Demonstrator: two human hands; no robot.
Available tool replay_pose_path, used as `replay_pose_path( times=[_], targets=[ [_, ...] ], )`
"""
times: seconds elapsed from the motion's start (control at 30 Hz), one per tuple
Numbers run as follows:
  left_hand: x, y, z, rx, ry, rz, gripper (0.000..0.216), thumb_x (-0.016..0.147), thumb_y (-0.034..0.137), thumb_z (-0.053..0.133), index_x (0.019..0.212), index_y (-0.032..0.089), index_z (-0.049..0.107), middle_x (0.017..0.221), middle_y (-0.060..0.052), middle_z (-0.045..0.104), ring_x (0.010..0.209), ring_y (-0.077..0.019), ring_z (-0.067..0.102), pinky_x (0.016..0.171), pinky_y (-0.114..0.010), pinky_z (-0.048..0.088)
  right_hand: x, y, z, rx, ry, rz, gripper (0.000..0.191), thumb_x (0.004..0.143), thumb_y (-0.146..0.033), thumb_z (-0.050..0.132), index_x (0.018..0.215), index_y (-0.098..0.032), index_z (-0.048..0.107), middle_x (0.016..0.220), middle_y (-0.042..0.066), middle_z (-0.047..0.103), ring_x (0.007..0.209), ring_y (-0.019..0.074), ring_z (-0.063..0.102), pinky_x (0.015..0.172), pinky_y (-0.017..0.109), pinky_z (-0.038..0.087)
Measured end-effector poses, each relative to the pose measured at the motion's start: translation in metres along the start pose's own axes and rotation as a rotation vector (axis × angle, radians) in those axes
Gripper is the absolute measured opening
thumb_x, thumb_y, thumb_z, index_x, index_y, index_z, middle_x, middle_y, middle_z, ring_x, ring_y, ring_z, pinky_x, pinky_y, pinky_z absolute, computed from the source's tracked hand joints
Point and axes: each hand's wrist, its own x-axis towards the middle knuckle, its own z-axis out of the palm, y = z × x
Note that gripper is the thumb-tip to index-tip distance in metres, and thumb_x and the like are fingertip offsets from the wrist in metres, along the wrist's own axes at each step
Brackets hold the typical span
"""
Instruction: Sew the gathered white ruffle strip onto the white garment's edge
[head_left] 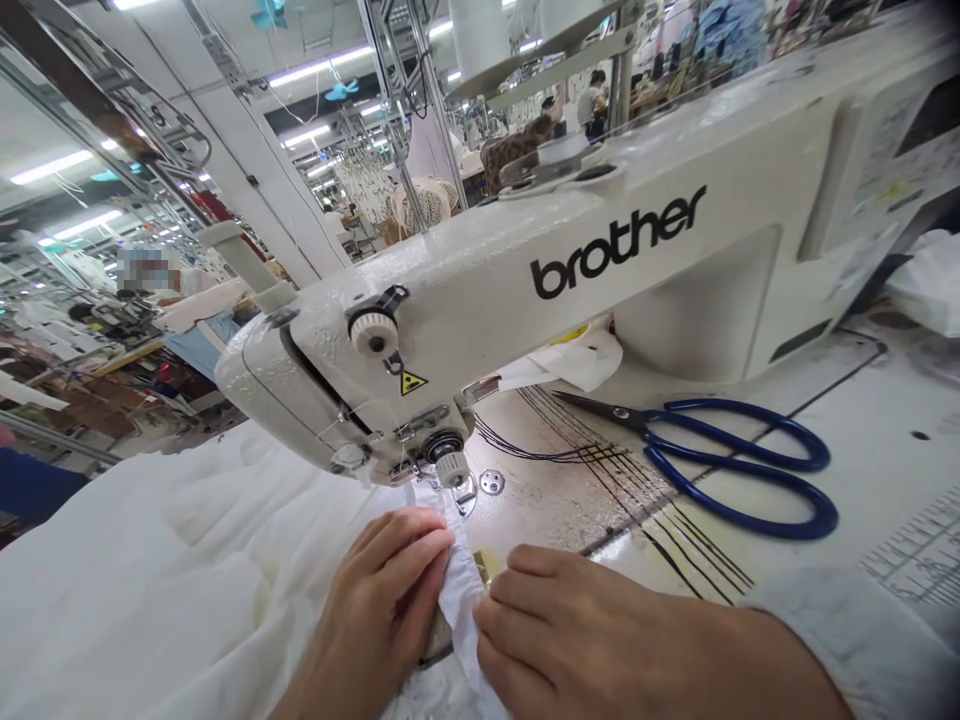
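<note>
Pressing the white fabric strip flat, my left hand and right hand hold it narrowly just short of the presser foot, fold kept even, blue-handled scissors beyond.

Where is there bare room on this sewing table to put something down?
Bare tabletop shows right of the blue-handled scissors, in front of the Brother sewing machine. It is crowded at the presser foot, where the left hand and right hand press white fabric.
</note>
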Motion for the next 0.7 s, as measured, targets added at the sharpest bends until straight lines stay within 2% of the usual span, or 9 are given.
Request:
replay_pose_path(
  times=[0.1,0.23,0.37,0.5,0.7],
  targets=[
    [0.001,-0.002,0.000,0.005,-0.001,-0.007,0.026,0.088,0.007,0.055,0.108,0.022,0.062,0.110,-0.005,0.066,0.105,-0.0161,0.061,0.093,-0.030,0.052,0.000,0.002,0.001,0.020,-0.001,0.005,0.016,0.091,-0.008,0.050,0.079,-0.014,0.058,0.074,0.001,0.055,0.066,0.0158,0.043,0.067,0.030,0.038],
    [0.007,-0.007,0.000,0.059,0.029,0.011,0.025,0.088,0.008,0.055,0.108,0.021,0.062,0.110,-0.005,0.067,0.104,-0.0153,0.062,0.094,-0.028,0.051,0.005,0.007,-0.001,0.070,-0.072,0.071,0.013,0.092,-0.010,0.054,0.081,-0.013,0.059,0.079,0.002,0.059,0.072,0.0176,0.048,0.070,0.032,0.040],
    [0.010,-0.009,-0.001,0.061,0.065,0.002,0.021,0.088,0.011,0.055,0.104,0.021,0.064,0.108,-0.004,0.068,0.102,-0.0153,0.065,0.093,-0.027,0.053,0.008,0.010,-0.002,0.101,-0.091,0.096,0.018,0.097,-0.020,0.053,0.081,-0.014,0.058,0.081,0.003,0.060,0.074,0.0191,0.050,0.067,0.033,0.040],
    [0.006,-0.008,0.000,0.058,0.057,0.000,0.026,0.088,0.007,0.055,0.109,0.020,0.061,0.111,-0.005,0.066,0.108,-0.0162,0.061,0.098,-0.030,0.050,0.004,0.007,0.001,0.113,-0.077,0.065,0.016,0.095,-0.009,0.049,0.082,-0.013,0.058,0.080,0.004,0.059,0.072,0.0179,0.048,0.069,0.031,0.041],
    [0.003,-0.007,0.001,0.079,0.075,0.029,0.026,0.087,0.005,0.055,0.108,0.020,0.061,0.110,-0.005,0.065,0.107,-0.0148,0.059,0.097,-0.029,0.049,0.002,0.005,0.003,0.147,-0.051,0.037,0.014,0.094,-0.010,0.051,0.083,-0.012,0.059,0.079,0.003,0.058,0.072,0.0170,0.047,0.070,0.030,0.042]
  ],
)
